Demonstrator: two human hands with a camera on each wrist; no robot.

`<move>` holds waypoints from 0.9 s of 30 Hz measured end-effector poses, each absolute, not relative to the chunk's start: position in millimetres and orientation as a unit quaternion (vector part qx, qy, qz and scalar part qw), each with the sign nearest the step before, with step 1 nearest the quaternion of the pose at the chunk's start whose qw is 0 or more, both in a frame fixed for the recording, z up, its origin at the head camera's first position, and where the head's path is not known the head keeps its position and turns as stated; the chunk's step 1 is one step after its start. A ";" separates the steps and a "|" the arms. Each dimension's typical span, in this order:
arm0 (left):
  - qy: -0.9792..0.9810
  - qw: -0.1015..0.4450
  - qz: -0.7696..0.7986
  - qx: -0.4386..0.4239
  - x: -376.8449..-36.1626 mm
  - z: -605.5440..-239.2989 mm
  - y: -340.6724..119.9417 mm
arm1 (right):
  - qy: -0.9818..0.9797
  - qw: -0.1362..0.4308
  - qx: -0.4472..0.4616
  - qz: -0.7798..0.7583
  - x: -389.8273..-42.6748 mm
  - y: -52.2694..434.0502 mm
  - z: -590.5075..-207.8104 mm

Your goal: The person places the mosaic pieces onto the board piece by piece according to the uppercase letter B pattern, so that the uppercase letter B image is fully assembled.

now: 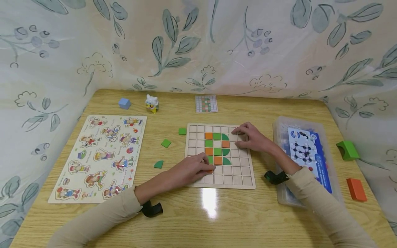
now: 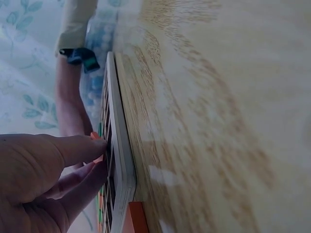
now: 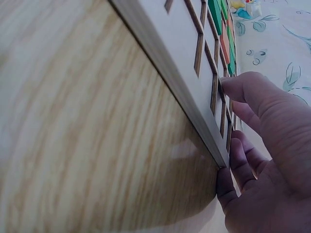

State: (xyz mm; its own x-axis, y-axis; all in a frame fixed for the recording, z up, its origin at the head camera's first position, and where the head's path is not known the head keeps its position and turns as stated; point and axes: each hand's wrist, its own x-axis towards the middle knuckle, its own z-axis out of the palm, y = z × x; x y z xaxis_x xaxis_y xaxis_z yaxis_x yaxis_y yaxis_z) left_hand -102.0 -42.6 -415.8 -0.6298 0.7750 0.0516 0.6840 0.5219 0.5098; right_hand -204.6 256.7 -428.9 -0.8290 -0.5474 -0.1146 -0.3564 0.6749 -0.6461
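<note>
A wooden grid board (image 1: 235, 181) lies mid-table with orange, green and quarter-round dark green tiles set in several of its squares. My left hand (image 1: 193, 168) is over its lower left part, pinching an orange tile (image 2: 96, 144) between thumb and finger just at the grid. In the head view most of that tile is hidden under the fingers. On the board's right side rests my right hand (image 1: 255, 138), its fingers loosely bent with no tile in them. The right wrist view shows the right thumb (image 3: 243, 87) on the grid and the lower fingers along the board's edge.
Left of the board lie green square tiles (image 1: 166, 143) and a green quarter-round (image 1: 158, 164). A pattern card (image 1: 206, 104) and a toy figure (image 1: 152, 103) are behind. A sports picture puzzle (image 1: 74, 151) lies left; a molecular model box (image 1: 282, 127) stands right, by a red block (image 1: 356, 189).
</note>
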 end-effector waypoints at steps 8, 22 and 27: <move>0.867 0.092 0.259 0.416 -101.9 -416.6 -41.3 | 0.903 0.152 -0.248 -0.317 -204.6 257.1 -429.7; 0.869 0.077 0.270 0.408 -100.8 -415.8 -40.0 | 0.901 0.153 -0.246 -0.323 -205.0 257.7 -427.9; 0.876 0.062 0.277 0.391 -97.1 -414.8 -41.5 | 0.899 0.150 -0.251 -0.325 -204.4 256.6 -428.3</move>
State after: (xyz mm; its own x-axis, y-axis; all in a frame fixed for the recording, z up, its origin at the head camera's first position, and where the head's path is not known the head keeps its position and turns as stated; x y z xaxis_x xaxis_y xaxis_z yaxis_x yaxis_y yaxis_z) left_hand -97.1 -41.5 -414.8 -0.6864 0.7191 0.1086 0.6508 0.5406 0.5331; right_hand -204.4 256.6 -428.3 -0.8294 -0.5483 -0.1068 -0.3530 0.6626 -0.6606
